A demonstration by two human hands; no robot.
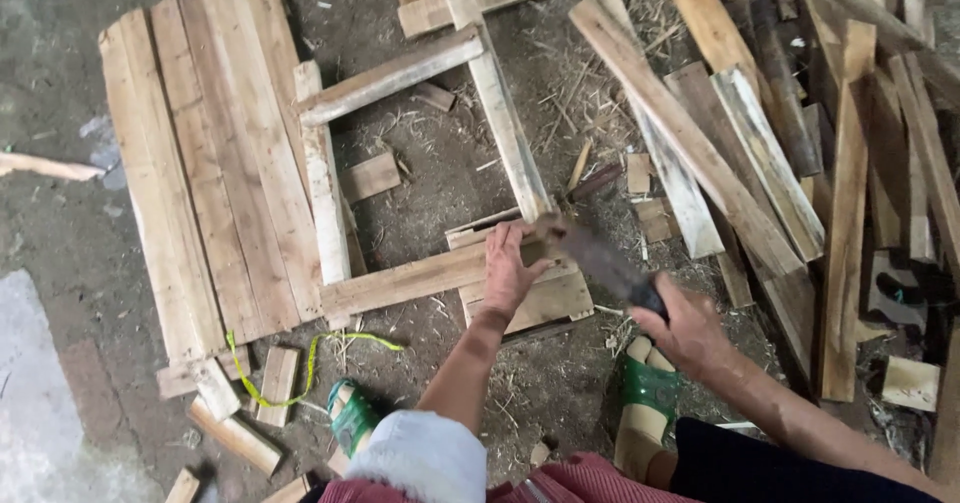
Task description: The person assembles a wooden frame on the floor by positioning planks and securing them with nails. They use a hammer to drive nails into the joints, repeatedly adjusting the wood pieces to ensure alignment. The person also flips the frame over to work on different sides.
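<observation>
On the dirt floor [420, 203], the left hand [508, 268] lies spread flat, pressing a short plank [545, 298] where it meets a rough wooden frame [400, 281]. Just right of it, the right hand [690, 333] has its grip closed around the handle of a blurred, dark blade [600, 258], whose tip hovers by the left fingers. This looks like trimming or prying the plank; any stroke needs to keep clear of those fingers. No containers are visible.

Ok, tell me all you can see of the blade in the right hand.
The blade looks like a long, dark, broad chopping knife, motion-blurred, so edge details are unclear. The right hand grips its dark handle. It slants up-left, its tip over the short stacked boards that the left hand presses flat; contact with the wood cannot be told.
</observation>
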